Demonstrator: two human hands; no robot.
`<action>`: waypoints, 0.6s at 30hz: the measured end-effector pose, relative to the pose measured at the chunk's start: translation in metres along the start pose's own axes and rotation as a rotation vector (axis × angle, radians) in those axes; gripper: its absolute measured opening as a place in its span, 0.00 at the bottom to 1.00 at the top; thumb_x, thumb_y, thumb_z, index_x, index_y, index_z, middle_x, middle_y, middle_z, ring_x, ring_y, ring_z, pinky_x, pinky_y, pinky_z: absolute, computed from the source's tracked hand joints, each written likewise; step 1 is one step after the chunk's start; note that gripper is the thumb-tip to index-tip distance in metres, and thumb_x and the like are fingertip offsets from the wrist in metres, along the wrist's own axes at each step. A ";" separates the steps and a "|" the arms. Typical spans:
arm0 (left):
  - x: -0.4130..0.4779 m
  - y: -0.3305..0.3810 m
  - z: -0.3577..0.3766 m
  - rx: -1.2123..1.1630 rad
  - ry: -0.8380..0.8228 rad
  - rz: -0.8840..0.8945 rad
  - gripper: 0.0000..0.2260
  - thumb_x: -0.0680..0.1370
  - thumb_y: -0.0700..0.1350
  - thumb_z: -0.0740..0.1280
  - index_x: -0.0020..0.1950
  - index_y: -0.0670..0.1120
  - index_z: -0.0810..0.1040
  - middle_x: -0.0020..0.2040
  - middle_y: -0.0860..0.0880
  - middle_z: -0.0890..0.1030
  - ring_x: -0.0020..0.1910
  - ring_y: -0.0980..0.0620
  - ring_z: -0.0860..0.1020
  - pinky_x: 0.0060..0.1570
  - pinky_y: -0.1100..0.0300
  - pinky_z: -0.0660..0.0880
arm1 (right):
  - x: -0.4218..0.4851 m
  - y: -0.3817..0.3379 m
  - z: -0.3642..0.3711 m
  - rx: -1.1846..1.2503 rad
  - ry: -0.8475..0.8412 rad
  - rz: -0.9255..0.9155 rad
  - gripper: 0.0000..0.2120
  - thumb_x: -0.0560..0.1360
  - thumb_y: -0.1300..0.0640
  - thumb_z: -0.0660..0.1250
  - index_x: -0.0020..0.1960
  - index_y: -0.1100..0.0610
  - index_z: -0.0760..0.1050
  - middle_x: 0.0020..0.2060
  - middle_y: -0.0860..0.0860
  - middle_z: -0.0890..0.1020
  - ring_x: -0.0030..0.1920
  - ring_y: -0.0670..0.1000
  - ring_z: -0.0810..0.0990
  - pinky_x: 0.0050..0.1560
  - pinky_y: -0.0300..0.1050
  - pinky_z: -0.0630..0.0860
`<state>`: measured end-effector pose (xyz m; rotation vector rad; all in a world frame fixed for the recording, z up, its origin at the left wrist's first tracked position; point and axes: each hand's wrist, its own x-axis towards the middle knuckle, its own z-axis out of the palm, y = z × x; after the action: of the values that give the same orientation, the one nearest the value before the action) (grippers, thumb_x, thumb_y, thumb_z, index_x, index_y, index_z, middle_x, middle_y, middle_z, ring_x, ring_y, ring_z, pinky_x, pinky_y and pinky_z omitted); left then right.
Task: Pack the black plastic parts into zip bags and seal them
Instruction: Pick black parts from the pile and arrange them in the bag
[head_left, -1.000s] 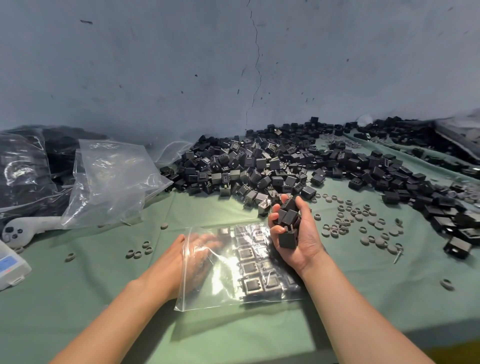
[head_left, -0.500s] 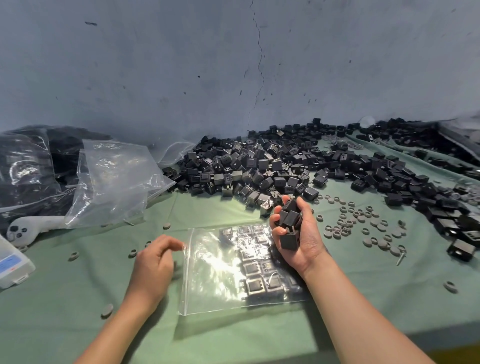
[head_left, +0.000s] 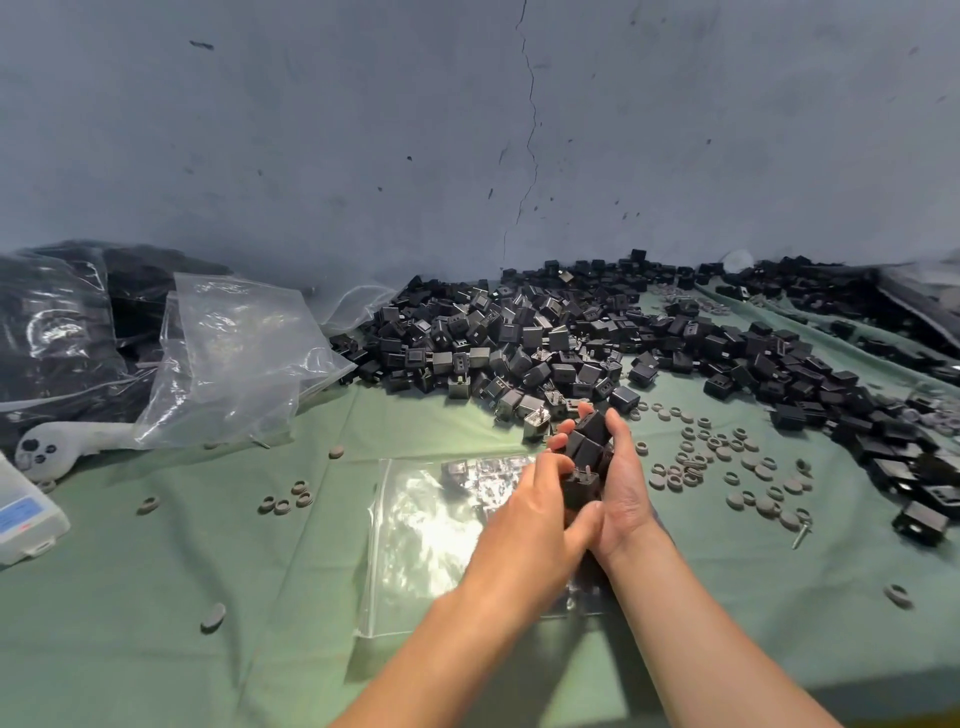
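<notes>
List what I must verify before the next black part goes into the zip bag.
1. Right hand grips the stack of black parts securely: ok.
2. Left hand has the lowest part between fingers and thumb: ok.
3. Zip bag lies flat on the green cloth, below both hands: ok.
4. Bag mouth open and facing the hands: cannot tell; glare and the hands hide its edges.
5. Room left in the bag: ok; the packed parts show only at its far end, and the near left area looks empty.
</notes>
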<state>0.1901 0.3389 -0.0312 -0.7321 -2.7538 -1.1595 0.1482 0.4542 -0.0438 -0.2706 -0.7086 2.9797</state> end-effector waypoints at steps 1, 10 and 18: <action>-0.001 0.001 0.005 -0.008 0.027 -0.005 0.20 0.80 0.58 0.64 0.68 0.52 0.64 0.61 0.54 0.77 0.54 0.53 0.79 0.53 0.54 0.77 | 0.000 0.000 0.000 0.014 -0.003 0.000 0.12 0.77 0.44 0.67 0.53 0.51 0.77 0.40 0.51 0.80 0.36 0.49 0.79 0.34 0.42 0.79; -0.028 -0.082 -0.089 -0.154 0.571 -0.216 0.17 0.75 0.56 0.71 0.56 0.58 0.64 0.49 0.61 0.77 0.47 0.65 0.78 0.42 0.72 0.70 | 0.002 -0.001 -0.005 0.009 0.012 0.003 0.13 0.76 0.46 0.69 0.53 0.54 0.79 0.42 0.53 0.81 0.38 0.48 0.78 0.30 0.39 0.76; -0.075 -0.141 -0.097 0.199 0.290 -0.201 0.17 0.77 0.44 0.72 0.60 0.63 0.75 0.53 0.59 0.79 0.49 0.54 0.80 0.56 0.51 0.71 | 0.002 0.000 -0.003 0.018 0.020 0.008 0.13 0.77 0.45 0.67 0.54 0.54 0.78 0.41 0.53 0.81 0.36 0.48 0.78 0.26 0.38 0.73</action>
<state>0.1819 0.1570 -0.0724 -0.2480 -2.6843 -0.9150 0.1469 0.4555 -0.0469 -0.3027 -0.6792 2.9847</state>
